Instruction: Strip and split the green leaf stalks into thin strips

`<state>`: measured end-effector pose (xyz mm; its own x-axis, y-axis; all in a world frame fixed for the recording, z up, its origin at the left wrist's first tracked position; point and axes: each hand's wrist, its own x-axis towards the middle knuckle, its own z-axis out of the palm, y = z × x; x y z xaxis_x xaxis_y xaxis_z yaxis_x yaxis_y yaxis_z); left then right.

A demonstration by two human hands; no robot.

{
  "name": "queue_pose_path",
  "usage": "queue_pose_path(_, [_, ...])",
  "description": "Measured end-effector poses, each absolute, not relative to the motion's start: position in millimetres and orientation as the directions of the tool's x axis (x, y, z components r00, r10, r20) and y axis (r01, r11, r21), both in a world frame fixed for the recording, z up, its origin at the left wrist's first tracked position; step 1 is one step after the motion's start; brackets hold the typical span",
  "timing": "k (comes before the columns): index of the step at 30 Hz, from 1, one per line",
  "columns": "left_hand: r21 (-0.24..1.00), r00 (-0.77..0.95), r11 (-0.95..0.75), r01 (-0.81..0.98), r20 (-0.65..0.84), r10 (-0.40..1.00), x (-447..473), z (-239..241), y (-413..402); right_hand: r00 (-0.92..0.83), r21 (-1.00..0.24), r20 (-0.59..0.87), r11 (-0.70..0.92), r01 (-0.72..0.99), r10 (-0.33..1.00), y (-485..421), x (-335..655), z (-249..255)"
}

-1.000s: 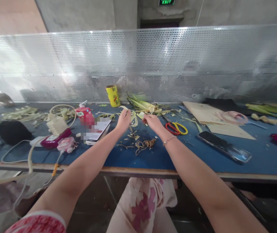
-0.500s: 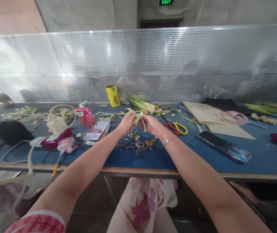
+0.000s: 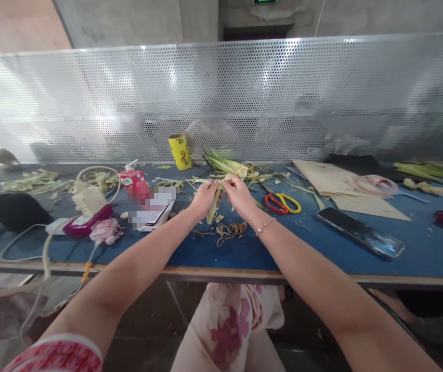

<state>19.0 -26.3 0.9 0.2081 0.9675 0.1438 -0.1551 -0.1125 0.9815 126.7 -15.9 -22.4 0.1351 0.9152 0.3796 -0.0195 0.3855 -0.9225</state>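
Note:
Above the blue table, my left hand (image 3: 204, 198) and my right hand (image 3: 238, 196) meet fingertip to fingertip. Both pinch a pale green strip that looks like corn husk (image 3: 214, 207), one end of which hangs down between them. The fingers cover the spot where the strip is gripped. A tangle of brown twine (image 3: 231, 233) lies just below the hands. Behind them is a bundle of green and whitish leaves (image 3: 227, 166) with loose scraps around it. Scissors (image 3: 283, 203) with one red and one yellow handle rest right of my right hand.
A phone (image 3: 361, 232) and beige sheets (image 3: 345, 186) lie on the right. A yellow roll (image 3: 180, 152) stands at the back, before a perforated metal screen (image 3: 244, 88). Leftward are a white box (image 3: 155, 212), a pink package (image 3: 136, 186), cables and a black pouch (image 3: 18, 213).
My fingertips have come closer together on the husk strip. A longer piece of it now hangs below them, and my right wrist has shifted slightly left.

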Motion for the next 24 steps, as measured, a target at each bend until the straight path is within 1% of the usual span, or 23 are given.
queue_pose_path(2, [0.98, 0.174, -0.156, -0.121, 0.176, 0.969, 19, 0, -27, 0.161, -0.904, 0.426, 0.426, 0.037, 0.89, -15, 126, -23])
queue_pose_path(5, [0.974, 0.093, -0.18, -0.14, 0.194, 0.977, 18, 1, -25, 0.17, -0.895, 0.444, 0.443, 0.046, 0.88, -17, 124, -22])
queue_pose_path(9, [0.939, -0.019, -0.19, -0.286, 0.193, 0.981, 15, 2, -18, 0.118, -0.913, 0.4, 0.406, -0.033, 0.909, -25, 117, -19])
queue_pose_path(11, [0.929, -0.056, -0.207, -0.307, 0.2, 0.978, 13, 4, -16, 0.096, -0.915, 0.388, 0.395, -0.078, 0.917, -28, 114, -17])
queue_pose_path(12, [0.93, -0.062, -0.231, -0.287, 0.222, 0.973, 11, 5, -16, 0.102, -0.912, 0.388, 0.397, -0.098, 0.916, -29, 113, -16])
queue_pose_path(17, [0.911, 0.022, -0.407, -0.071, 0.41, 0.912, 9, 7, -22, 0.214, -0.901, 0.354, 0.394, -0.183, 0.91, -30, 119, -8])
queue_pose_path(20, [0.906, 0.086, -0.423, -0.03, 0.424, 0.902, 11, 6, -25, 0.271, -0.898, 0.309, 0.373, -0.233, 0.912, -28, 124, -6])
queue_pose_path(24, [0.913, 0.123, -0.409, -0.017, 0.407, 0.905, 14, 5, -26, 0.312, -0.902, 0.281, 0.361, -0.236, 0.908, -24, 129, -6])
